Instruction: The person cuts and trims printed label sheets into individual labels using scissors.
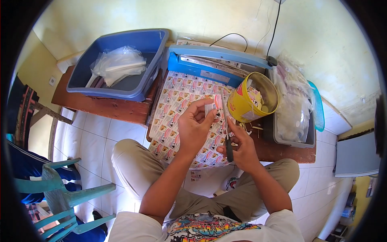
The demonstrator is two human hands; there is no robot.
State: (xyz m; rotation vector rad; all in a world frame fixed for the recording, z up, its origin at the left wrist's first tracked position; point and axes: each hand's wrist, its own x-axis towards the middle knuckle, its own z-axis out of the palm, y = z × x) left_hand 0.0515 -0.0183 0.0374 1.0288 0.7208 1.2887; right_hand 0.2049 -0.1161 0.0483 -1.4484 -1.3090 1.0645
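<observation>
My left hand (196, 126) pinches a small printed label (213, 108) between thumb and fingers. Scissors (229, 147) with a dark handle are in my right hand (242, 149), their blades pointing up and away from me right beside the label. Whether the blades touch the label I cannot tell. Under both hands lies a large sheet of printed labels (167, 107) with repeated pictures. Just beyond my right hand stands a yellow bucket (242, 103) holding paper scraps.
A blue long-armed sealer (205, 72) lies behind the sheet. A blue bin (141, 94) of clear plastic bags is at left; a grey tray (298, 143) of bags at right. A green chair (60, 197) and another person's blue-clothed leg (30, 161) are at far left.
</observation>
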